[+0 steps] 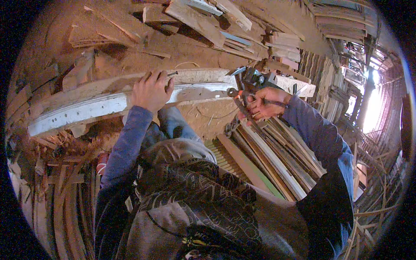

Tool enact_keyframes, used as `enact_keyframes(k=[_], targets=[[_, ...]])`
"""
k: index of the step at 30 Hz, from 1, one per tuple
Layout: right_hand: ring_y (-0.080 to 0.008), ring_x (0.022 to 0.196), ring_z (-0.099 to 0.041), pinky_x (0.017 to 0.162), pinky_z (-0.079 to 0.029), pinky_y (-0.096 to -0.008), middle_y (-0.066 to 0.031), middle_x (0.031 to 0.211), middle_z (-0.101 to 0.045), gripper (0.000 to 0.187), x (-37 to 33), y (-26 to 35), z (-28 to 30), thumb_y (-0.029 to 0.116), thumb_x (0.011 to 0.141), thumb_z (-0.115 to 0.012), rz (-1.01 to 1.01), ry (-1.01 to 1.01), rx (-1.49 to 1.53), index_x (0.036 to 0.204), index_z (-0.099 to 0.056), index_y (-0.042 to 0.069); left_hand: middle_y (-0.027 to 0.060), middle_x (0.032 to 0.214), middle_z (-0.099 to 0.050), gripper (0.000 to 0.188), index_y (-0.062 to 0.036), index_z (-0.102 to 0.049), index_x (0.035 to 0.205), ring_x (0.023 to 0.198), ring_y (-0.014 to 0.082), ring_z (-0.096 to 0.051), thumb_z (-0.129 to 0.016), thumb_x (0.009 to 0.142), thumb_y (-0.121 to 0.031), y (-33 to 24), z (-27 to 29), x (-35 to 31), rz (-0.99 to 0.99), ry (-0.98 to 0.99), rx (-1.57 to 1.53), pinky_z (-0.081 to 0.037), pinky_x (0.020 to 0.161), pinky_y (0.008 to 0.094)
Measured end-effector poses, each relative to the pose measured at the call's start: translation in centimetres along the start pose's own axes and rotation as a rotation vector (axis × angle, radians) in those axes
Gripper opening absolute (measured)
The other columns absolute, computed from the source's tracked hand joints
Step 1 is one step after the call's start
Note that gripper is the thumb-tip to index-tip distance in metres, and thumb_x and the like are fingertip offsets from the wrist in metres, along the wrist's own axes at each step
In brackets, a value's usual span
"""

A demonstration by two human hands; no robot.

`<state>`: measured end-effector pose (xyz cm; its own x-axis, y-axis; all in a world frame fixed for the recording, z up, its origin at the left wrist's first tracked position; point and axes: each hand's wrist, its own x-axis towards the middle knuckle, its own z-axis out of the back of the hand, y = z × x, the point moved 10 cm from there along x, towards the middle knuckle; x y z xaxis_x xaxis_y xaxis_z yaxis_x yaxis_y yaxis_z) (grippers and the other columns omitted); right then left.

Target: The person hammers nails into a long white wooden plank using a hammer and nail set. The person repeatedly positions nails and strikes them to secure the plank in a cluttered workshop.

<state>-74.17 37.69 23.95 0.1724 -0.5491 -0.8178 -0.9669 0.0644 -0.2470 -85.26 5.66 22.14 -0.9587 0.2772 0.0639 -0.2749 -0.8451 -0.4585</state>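
Observation:
A long timber (104,104) with a worn white-painted face lies across in front of me, bent by the lens. My left hand (151,90) grips it near the middle, fingers curled over its upper side. Just by those fingertips a dark nail (172,73) sticks out from the wood. To the right, my right hand (268,104) is closed on a dark tool that looks like pincers (243,108), with two spread handles and an orange patch near its round head. The tool's head is close to the timber's right end; part of its handles is hidden by my fingers.
Below my right hand lies a bundle of long wood strips (277,158). Scrap boards (195,21) are piled on the dirt floor ahead. More planks (65,208) stand at the lower left, and stacked timber (340,21) fills the far right.

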Motion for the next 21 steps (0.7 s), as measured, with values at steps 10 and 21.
enact_keyframes(k=[10, 21], targets=[[-0.0222, 0.092, -0.060, 0.076, -0.054, -0.0352, -0.0147, 0.112, -0.058, 0.031, -0.6, -0.1, 0.1, 0.006, 0.089, -0.051, 0.280, -0.183, 0.028, 0.120, -0.054, 0.004, 0.0120, 0.105, -0.069, 0.035, -0.0060, -0.069, 0.101, 0.094, 0.0346, -0.068, -0.058, 0.092, -0.038, -0.2, -0.5, 0.3, -0.017, 0.052, -0.005, -0.056, 0.075, 0.0474], [-0.0160, 0.074, -0.061, 0.059, -0.050, -0.0308, -0.0082, 0.102, -0.062, 0.025, 3.0, -8.6, 6.1, -0.001, 0.087, -0.067, 0.856, -0.491, -0.186, 0.096, -0.048, 0.012, 0.0145, 0.111, -0.068, 0.043, -0.0104, -0.066, 0.117, 0.097, 0.0382, -0.066, -0.054, 0.093, -0.045, 0.4, -1.0, 0.5, 0.092, 0.232, 0.063, -0.053, 0.083, 0.0517]])
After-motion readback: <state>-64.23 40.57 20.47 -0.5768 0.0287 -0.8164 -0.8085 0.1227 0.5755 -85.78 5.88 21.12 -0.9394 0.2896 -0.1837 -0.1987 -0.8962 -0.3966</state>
